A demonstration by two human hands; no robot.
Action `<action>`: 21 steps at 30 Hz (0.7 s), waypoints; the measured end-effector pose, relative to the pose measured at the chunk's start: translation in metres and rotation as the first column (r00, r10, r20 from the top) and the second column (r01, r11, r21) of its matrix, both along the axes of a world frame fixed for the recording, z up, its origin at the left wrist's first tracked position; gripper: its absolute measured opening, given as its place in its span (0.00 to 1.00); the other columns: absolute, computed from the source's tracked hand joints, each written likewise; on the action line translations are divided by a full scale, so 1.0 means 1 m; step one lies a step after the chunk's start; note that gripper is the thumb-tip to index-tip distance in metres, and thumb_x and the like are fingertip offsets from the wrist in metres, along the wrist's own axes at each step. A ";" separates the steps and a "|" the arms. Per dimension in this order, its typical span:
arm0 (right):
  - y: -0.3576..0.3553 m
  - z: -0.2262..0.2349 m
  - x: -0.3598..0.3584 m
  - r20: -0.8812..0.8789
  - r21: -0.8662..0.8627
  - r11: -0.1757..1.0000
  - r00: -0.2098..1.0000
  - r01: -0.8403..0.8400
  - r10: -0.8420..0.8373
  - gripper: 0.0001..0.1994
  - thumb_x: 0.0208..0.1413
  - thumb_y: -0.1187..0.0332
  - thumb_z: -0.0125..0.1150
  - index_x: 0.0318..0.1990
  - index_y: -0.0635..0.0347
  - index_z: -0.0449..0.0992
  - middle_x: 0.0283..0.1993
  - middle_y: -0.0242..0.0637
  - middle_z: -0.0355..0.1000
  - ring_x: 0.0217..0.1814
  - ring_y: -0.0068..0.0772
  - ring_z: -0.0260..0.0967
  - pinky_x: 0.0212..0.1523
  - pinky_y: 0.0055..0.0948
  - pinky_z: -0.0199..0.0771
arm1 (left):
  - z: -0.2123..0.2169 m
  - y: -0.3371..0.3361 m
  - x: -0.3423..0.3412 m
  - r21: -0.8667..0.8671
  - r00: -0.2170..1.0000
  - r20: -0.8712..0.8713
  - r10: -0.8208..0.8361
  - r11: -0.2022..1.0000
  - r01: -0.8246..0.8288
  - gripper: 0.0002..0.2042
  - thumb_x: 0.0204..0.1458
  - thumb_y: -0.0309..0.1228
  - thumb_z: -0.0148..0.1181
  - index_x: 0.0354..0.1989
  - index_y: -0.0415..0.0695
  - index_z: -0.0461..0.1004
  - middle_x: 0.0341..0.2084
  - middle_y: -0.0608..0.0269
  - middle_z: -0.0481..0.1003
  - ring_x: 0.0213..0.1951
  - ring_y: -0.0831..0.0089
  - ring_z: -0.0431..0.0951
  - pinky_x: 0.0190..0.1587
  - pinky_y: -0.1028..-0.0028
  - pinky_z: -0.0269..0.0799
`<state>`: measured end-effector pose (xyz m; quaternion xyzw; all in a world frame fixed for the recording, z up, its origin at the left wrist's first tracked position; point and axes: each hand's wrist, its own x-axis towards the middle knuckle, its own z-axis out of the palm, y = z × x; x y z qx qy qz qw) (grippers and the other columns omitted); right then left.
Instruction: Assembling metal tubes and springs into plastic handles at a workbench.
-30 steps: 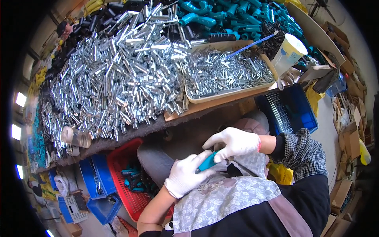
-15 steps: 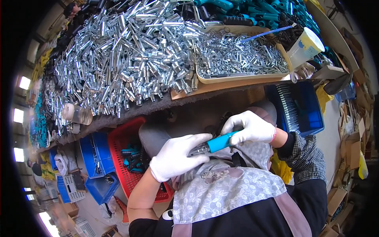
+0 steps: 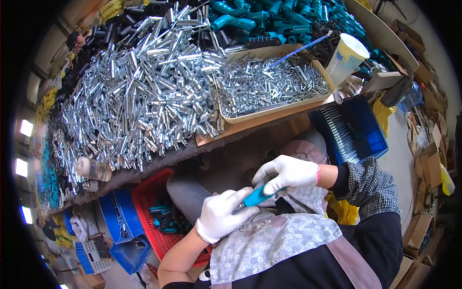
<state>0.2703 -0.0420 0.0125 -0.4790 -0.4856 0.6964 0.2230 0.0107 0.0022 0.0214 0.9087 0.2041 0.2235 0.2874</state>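
Left hand, white-gloved, curls around the metal-tipped lower-left end of a teal tool handle, which lies between both hands, lower centre of the frame, its long axis slanting up rightward to the right hand, pinching its upper end.

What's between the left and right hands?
A teal handle spans the gap: its metal end is in the left hand, its other end in the right hand. Shown in head view.

The metal part I saw plainly at the end of the teal handle 0.5 seconds ago is mostly hidden now, the left hand having closed toward the right hand.
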 end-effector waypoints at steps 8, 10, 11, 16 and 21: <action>-0.006 -0.003 -0.001 0.243 0.304 0.949 0.970 -0.085 0.009 0.29 0.51 0.53 0.74 0.53 0.67 0.77 0.40 0.44 0.80 0.40 0.33 0.80 0.43 0.31 0.78 | -0.004 -0.004 0.001 -0.051 0.999 -0.041 0.006 0.999 -0.008 0.22 0.42 0.35 0.76 0.46 0.40 0.80 0.27 0.52 0.78 0.28 0.57 0.81 0.31 0.67 0.76; -0.001 0.000 0.002 0.181 0.173 0.980 0.981 -0.096 0.065 0.29 0.51 0.53 0.74 0.53 0.67 0.77 0.39 0.43 0.80 0.36 0.31 0.79 0.38 0.30 0.78 | -0.002 -0.004 0.002 -0.078 0.998 -0.056 -0.004 0.997 0.000 0.23 0.43 0.35 0.75 0.48 0.40 0.79 0.28 0.52 0.78 0.28 0.57 0.81 0.32 0.67 0.76; 0.001 0.001 0.002 0.111 0.039 0.992 0.988 -0.116 0.111 0.29 0.52 0.53 0.73 0.54 0.67 0.76 0.38 0.42 0.79 0.32 0.29 0.79 0.34 0.28 0.78 | -0.001 -0.004 0.003 -0.106 0.997 -0.071 -0.014 0.994 0.007 0.24 0.43 0.36 0.75 0.49 0.41 0.79 0.29 0.52 0.78 0.29 0.56 0.82 0.32 0.67 0.77; 0.007 0.009 -0.012 0.215 0.229 0.966 0.974 -0.119 0.069 0.29 0.53 0.56 0.73 0.55 0.68 0.75 0.35 0.42 0.79 0.24 0.26 0.76 0.26 0.27 0.75 | -0.006 0.001 0.011 -0.113 0.998 -0.045 -0.045 0.993 0.040 0.28 0.44 0.38 0.74 0.54 0.42 0.76 0.32 0.52 0.78 0.30 0.55 0.82 0.34 0.66 0.78; 0.020 0.013 -0.014 0.232 0.184 0.971 0.967 -0.154 0.109 0.29 0.52 0.57 0.72 0.55 0.70 0.75 0.34 0.46 0.79 0.26 0.30 0.78 0.29 0.29 0.77 | -0.023 0.002 0.020 0.009 0.998 -0.052 -0.026 1.000 0.027 0.28 0.44 0.39 0.73 0.54 0.43 0.76 0.29 0.53 0.78 0.29 0.55 0.81 0.32 0.65 0.77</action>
